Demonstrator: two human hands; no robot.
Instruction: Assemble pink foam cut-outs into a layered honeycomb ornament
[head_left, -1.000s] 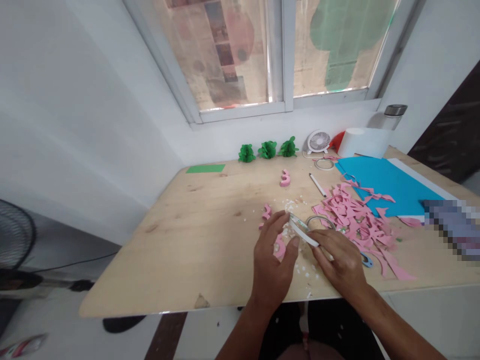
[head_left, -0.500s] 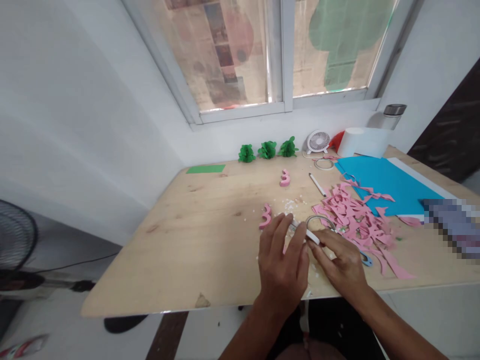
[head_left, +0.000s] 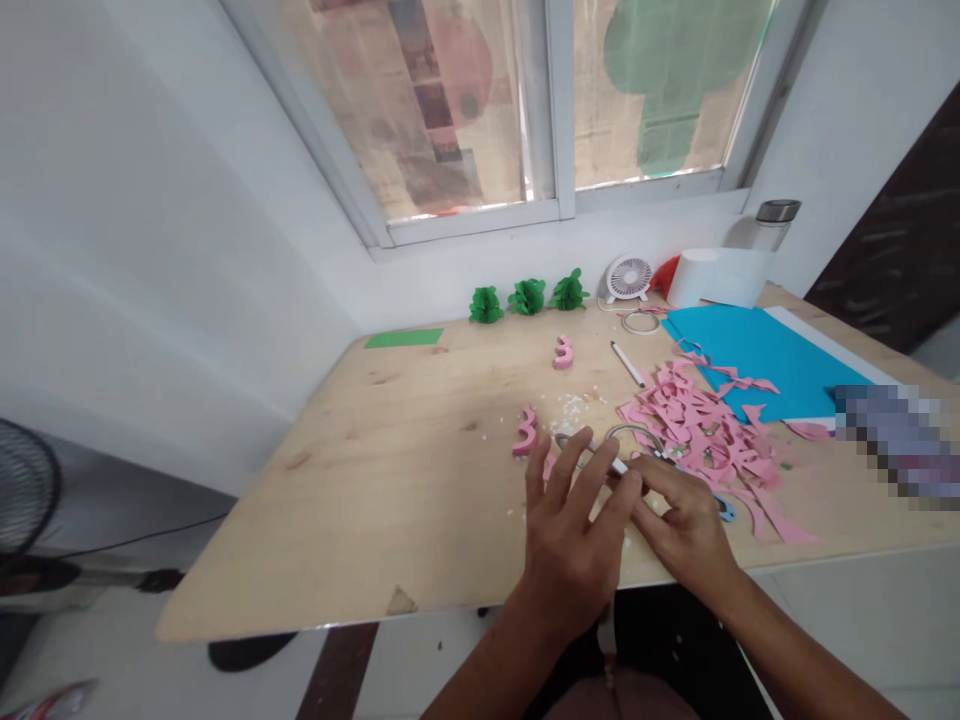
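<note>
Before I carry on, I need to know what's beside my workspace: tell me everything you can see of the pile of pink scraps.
The pile of pink scraps is a loose, tangled heap of thin, flat offcuts, apparently paper or foam: curved strips and pointed bits. It lies on the table, some pieces overlapping the blue sheet. The right hand is at its near side; contact is unclear.
</note>
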